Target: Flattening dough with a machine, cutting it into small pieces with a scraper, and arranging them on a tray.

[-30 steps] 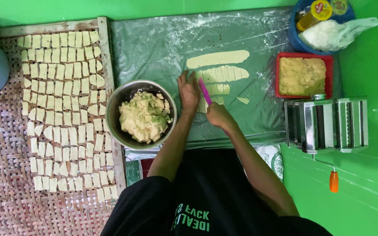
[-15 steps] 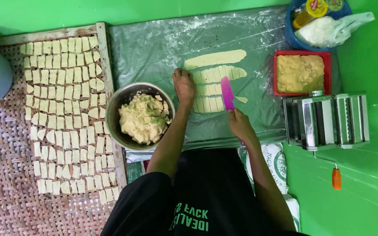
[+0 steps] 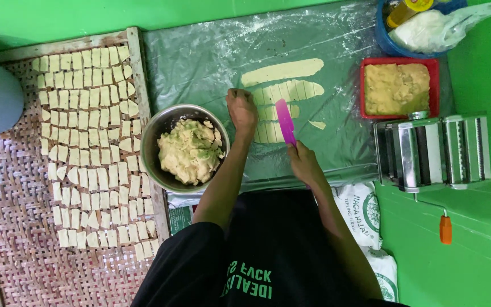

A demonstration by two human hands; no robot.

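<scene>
**Dough strips cut on a floured sheet**

A woven tray (image 3: 7,187) well left of the fingers holds rows of cut dough squares (image 3: 86,142). Just left of the left hand (image 3: 241,111), a steel bowl (image 3: 160,133) contains pale filling. Far right, a red tub (image 3: 365,91) holds dough. The left fingers press, curled together, on the dough strips (image 3: 282,91); the right hand (image 3: 305,165) grips a pink knife (image 3: 285,121) across them.

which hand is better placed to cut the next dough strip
Probably the right hand: it holds the pink knife with the blade over the dough strips. The left hand rests at their left end, with no tool.
</scene>
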